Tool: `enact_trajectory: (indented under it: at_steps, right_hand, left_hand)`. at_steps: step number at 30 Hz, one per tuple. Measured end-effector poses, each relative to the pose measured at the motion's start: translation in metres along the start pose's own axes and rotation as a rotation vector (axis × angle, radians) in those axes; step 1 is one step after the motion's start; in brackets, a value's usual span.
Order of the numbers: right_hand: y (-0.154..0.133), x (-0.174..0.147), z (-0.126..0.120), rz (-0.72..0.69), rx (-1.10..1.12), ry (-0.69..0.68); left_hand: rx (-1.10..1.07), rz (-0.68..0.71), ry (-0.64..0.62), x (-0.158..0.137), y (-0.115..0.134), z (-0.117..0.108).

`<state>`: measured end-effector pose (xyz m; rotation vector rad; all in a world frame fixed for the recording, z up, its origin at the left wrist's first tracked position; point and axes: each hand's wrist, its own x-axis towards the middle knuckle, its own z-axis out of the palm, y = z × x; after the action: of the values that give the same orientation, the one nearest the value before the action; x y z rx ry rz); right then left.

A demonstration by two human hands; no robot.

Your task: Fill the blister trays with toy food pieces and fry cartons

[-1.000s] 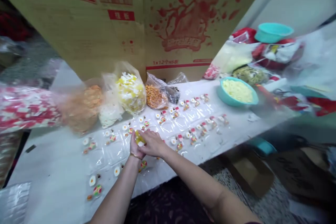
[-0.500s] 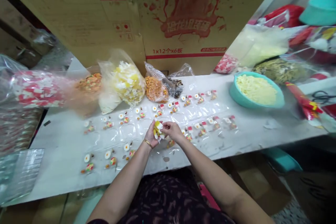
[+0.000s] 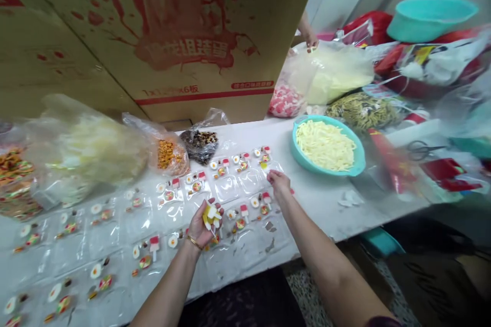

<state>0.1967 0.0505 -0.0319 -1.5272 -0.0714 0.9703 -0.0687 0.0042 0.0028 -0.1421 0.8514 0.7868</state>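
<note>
In my left hand, palm up with curled fingers, lies a small heap of yellow-and-white popsicle-shaped pieces. My right hand reaches to the far right end of the back row of clear plastic trays. Its fingertips pinch a yellow-and-white piece over the last compartment; whether the piece touches the plastic I cannot tell. Many compartments hold small egg-like, round coloured and brown pieces. Several also contain a red-and-white popsicle-shaped piece. My left hand and forearm hide part of the front row.
Along the back stand bags of yellow-and-white pieces, orange bits and dark bits, before a large carton. A turquoise basin of pale strips is at right, near scissors. Another person's hand touches a bag behind.
The view has swung right. My right hand has left my left palm and moved right to the row's end with a yellow-and-white piece. Another person's hand has come into view.
</note>
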Motion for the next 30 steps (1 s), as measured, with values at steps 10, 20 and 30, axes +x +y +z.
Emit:
enact_trajectory:
  at_steps: [10,20,30]
  right_hand:
    - [0.0,0.038,-0.016,0.044,0.005,0.075]
    - [0.034,0.0,0.006,0.127,-0.025,-0.106]
    - [-0.002,0.005,-0.066,-0.04,0.154,0.044]
  left_hand:
    - [-0.068,0.086,0.108,-0.018,-0.005,-0.024]
    - [-0.116,0.117,0.141,-0.031,-0.018,-0.034]
    - [-0.19,0.187,0.145,-0.059,-0.01,-0.07]
